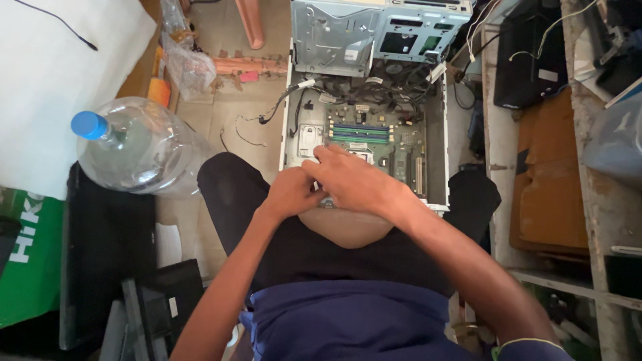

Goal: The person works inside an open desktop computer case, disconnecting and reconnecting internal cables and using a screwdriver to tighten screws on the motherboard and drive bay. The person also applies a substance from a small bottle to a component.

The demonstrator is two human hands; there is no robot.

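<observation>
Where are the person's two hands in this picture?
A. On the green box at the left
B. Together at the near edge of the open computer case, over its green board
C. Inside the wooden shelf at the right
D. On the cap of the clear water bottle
B: the left hand and right hand meet at the near edge of the open computer case, over the green board.

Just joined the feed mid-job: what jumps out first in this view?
The opened computer case lies on the floor at upper centre, its green motherboard exposed. Both hands meet over its near edge: the right hand reaches onto the board, with the left hand beside it. At left lies a large clear water bottle with a blue cap.
</observation>
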